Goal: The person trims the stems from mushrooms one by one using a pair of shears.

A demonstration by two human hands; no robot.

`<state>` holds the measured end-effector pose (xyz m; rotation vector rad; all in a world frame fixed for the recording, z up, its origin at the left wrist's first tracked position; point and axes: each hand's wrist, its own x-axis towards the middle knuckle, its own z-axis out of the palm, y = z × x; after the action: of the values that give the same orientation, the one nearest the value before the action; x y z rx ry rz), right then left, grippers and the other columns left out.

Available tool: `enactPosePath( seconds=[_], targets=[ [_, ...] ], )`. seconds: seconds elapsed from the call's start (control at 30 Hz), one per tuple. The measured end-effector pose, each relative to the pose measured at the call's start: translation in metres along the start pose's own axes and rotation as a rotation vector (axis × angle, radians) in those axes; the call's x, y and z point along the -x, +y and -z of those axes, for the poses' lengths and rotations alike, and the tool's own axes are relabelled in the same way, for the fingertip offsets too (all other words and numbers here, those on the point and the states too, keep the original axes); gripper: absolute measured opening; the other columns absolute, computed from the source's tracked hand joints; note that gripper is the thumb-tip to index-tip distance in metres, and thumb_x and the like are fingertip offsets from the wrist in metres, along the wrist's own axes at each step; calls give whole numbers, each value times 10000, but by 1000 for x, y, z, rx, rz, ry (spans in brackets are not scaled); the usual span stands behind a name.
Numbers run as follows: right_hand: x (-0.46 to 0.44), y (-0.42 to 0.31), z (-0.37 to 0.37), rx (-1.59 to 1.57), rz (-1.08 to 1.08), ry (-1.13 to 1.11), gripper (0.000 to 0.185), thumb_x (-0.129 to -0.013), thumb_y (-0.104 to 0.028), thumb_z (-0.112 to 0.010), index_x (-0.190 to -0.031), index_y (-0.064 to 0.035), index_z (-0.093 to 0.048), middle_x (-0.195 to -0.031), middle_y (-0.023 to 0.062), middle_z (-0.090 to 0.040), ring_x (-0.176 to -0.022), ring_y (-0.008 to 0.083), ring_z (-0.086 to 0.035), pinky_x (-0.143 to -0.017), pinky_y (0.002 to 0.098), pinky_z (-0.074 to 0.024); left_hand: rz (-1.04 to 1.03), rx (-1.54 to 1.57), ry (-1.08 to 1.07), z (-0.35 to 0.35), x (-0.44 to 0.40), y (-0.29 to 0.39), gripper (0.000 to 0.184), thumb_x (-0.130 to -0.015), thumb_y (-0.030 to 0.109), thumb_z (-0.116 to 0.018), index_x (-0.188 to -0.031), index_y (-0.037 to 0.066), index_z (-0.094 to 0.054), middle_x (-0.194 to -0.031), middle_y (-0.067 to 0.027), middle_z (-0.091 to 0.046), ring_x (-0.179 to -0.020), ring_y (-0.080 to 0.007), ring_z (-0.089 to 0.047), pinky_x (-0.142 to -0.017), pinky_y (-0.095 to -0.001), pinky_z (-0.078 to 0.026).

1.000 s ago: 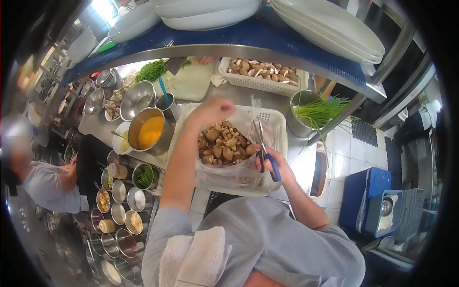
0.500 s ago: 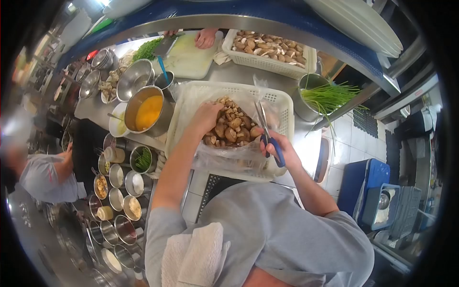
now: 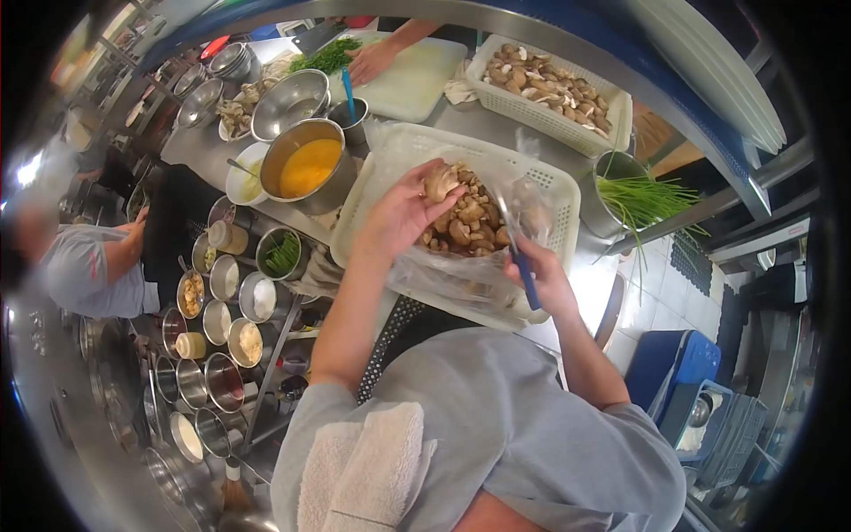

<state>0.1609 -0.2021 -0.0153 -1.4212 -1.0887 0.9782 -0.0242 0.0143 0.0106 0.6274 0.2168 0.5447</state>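
My left hand (image 3: 396, 215) is closed on a mushroom (image 3: 441, 183), raised over the plastic bag's opening. Brown mushrooms (image 3: 470, 222) fill the clear plastic bag (image 3: 434, 277), which sits in a white perforated crate (image 3: 572, 199). To the right, my right hand (image 3: 545, 277) grips the blue handles of scissors (image 3: 526, 266). The blades point up and away beside the bag, and motion blurs them, so how far apart they are is unclear.
Behind stands a second crate (image 3: 631, 120) of mushrooms. At right is a pot (image 3: 596, 199) of chives. Left are a pot of orange liquid (image 3: 310, 168) and several metal containers. Another person's hand (image 3: 372, 62) rests by chopped greens (image 3: 326, 55) on a cutting board (image 3: 417, 84).
My left hand has come up out of the mushroom pile with one mushroom in it. The scissors have turned in my right hand. The view has shifted; the other person's hand has moved toward the greens.
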Motion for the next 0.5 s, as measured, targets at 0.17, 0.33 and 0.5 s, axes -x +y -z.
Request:
enactPosePath(
  seconds=[0.17,0.33,0.5],
  targets=[
    [-4,-42,-20,371,180,45,648,-767,-200,-839,-1313,30,-578,-910,173,-657,-722,218,-595,-716,302,-498,-185,39,59,-1,12,-25,420,-992,112,-562,-1380,-15,-463,-1286,-160,-589,-1249,-274,-547,-986,-324,-512],
    [-7,-54,-28,468,159,75,616,-759,-179,-837,-1287,30,-598,-905,174,-659,-684,249,-618,-664,343,-524,-200,8,178,4,14,-32,359,-995,154,-585,-1315,4,-523,-1255,-105,-623,-1109,-187,-603,-903,-283,-507],
    [-12,-46,-26,566,240,107,579,-763,-178,-822,-1264,24,-616,-916,175,-659,-712,283,-666,-645,377,-535,-163,-18,194,-8,19,-31,284,-1008,162,-556,-1261,32,-553,-1236,-89,-631,-1177,-188,-599,-989,-351,-490]
  ],
)
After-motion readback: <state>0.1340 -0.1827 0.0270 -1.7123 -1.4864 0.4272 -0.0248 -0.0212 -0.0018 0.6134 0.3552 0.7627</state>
